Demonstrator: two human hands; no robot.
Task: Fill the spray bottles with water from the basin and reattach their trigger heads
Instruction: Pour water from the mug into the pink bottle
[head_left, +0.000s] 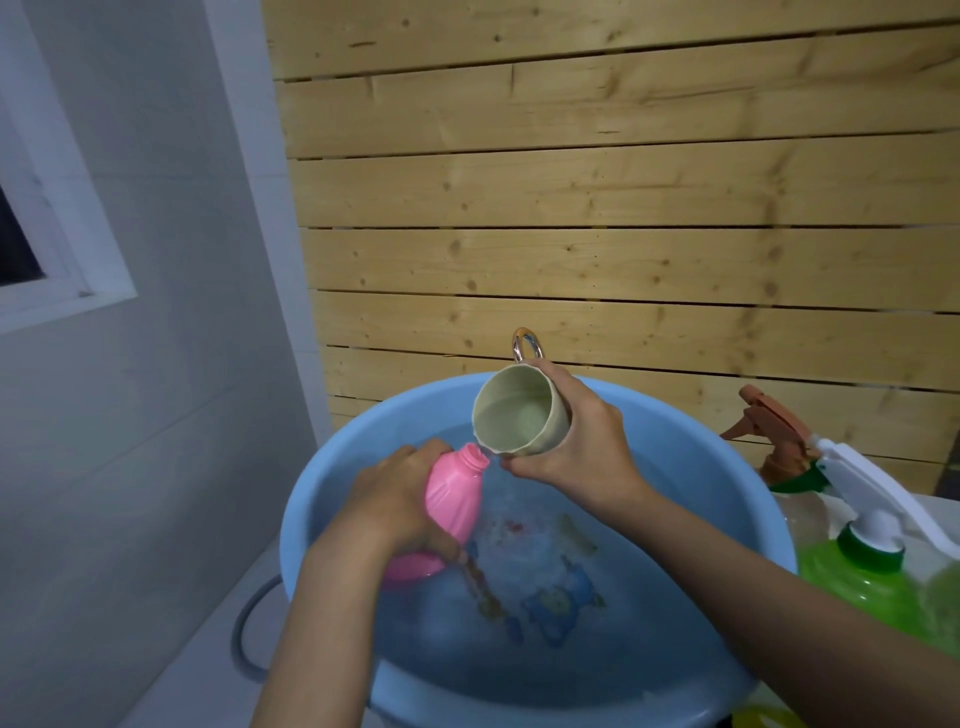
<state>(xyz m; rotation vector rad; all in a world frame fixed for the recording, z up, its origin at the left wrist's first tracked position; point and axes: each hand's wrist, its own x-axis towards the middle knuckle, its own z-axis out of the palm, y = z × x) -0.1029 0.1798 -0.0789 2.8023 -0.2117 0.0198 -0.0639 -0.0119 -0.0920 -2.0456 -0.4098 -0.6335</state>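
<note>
Fingers of left hand (389, 493) grip pink bottle (452, 496), of right hand (582, 452) tilted cup (514, 415)

No legible text anywhere — only blurred cartoon prints on the basin (332, 499) floor — unreadable.

The single head-worn camera is looking forward and steeply down from the person's own viewpoint, sitting close above the blue basin (306, 499), which is filling the lower middle of the wide-angle frame. It is facing the wooden slat wall (623, 249) just behind the basin, with the white wall (156, 415) running along the left
</note>
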